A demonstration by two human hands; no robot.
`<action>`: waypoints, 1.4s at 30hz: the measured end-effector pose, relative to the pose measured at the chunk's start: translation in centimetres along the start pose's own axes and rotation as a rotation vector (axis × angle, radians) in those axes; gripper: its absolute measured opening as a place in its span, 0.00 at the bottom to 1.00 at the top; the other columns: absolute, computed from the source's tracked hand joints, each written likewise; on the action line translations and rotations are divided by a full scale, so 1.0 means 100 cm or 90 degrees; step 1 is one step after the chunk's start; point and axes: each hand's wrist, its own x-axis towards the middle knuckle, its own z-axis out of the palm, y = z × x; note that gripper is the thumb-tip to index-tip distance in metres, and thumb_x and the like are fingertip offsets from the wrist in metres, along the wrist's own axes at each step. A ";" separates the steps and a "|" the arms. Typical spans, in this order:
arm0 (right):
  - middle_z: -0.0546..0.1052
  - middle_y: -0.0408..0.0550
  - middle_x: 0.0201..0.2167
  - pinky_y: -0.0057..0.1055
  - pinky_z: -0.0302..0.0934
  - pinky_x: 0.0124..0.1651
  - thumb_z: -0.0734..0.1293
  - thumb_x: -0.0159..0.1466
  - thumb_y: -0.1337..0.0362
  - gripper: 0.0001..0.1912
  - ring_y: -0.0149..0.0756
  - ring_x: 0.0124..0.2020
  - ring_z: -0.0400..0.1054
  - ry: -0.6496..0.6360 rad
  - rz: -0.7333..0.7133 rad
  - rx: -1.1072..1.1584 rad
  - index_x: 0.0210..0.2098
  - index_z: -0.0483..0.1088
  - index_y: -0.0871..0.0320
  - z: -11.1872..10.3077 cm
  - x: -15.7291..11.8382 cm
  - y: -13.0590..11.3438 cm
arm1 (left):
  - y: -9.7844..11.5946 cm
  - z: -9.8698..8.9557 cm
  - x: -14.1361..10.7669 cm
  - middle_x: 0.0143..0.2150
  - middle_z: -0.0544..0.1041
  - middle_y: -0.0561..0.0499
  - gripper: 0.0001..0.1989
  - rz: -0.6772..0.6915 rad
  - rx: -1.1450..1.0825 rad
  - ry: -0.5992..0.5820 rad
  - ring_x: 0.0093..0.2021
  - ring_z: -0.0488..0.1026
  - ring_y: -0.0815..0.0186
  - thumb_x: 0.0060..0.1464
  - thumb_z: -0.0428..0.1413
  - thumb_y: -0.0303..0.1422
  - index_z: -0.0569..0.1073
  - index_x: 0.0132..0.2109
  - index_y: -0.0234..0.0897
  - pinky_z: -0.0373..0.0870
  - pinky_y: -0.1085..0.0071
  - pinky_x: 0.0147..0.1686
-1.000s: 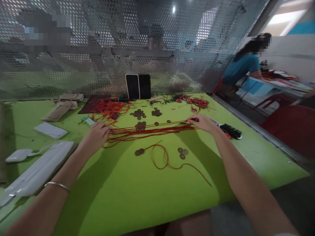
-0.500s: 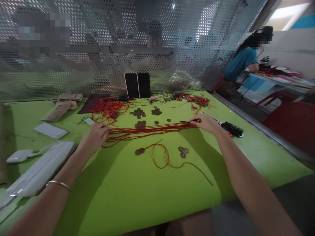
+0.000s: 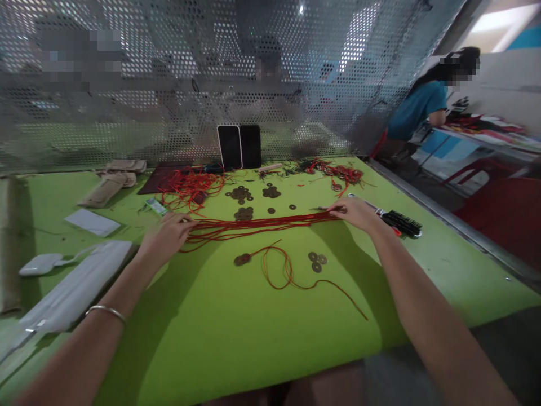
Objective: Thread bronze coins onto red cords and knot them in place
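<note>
A bundle of long red cords (image 3: 257, 225) stretches across the green table between my hands. My left hand (image 3: 169, 235) pinches its left end, where some strands loop loosely. At the other end my right hand (image 3: 351, 211) has its fingers closed on the cords, with a thin dark pointed thing sticking out leftward from them. Below the bundle lies an orange-red cord (image 3: 289, 265) tied to a couple of round coins (image 3: 242, 259). Three loose coins (image 3: 316, 261) lie right of it. Piles of coins (image 3: 241, 193) sit beyond the bundle.
Tangled red cords (image 3: 190, 183) lie at the back left, knotted coin pieces (image 3: 342, 173) at the back right. Two phones (image 3: 240, 146) stand against the perforated metal panel. A black brush (image 3: 401, 223) is beside my right forearm, a white pouch (image 3: 84, 287) at left. A person (image 3: 422, 107) sits far right.
The view has shifted slightly, so the table things appear a little further right. Both hands keep hold of the cords, and the strands lie a bit closer together.
</note>
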 end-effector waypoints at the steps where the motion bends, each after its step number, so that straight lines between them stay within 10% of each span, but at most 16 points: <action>1: 0.79 0.46 0.36 0.32 0.62 0.37 0.64 0.61 0.60 0.11 0.40 0.34 0.72 -0.003 -0.003 -0.006 0.37 0.77 0.54 0.000 0.000 0.000 | 0.001 0.000 0.000 0.45 0.73 0.45 0.20 0.003 0.006 -0.002 0.47 0.67 0.57 0.55 0.42 0.32 0.76 0.46 0.41 0.64 0.60 0.50; 12: 0.78 0.47 0.41 0.33 0.62 0.42 0.61 0.63 0.59 0.14 0.40 0.40 0.71 0.008 -0.035 -0.039 0.45 0.75 0.53 -0.008 -0.004 -0.012 | 0.022 0.005 0.007 0.60 0.65 0.41 0.30 0.032 -0.069 -0.036 0.58 0.63 0.54 0.57 0.45 0.49 0.64 0.60 0.35 0.57 0.56 0.59; 42: 0.76 0.52 0.42 0.38 0.62 0.46 0.61 0.64 0.60 0.14 0.43 0.41 0.70 -0.002 -0.080 -0.039 0.42 0.75 0.57 -0.002 -0.001 -0.024 | 0.036 -0.009 0.006 0.46 0.75 0.45 0.20 0.030 -0.086 0.022 0.46 0.70 0.57 0.57 0.48 0.45 0.76 0.46 0.39 0.64 0.61 0.49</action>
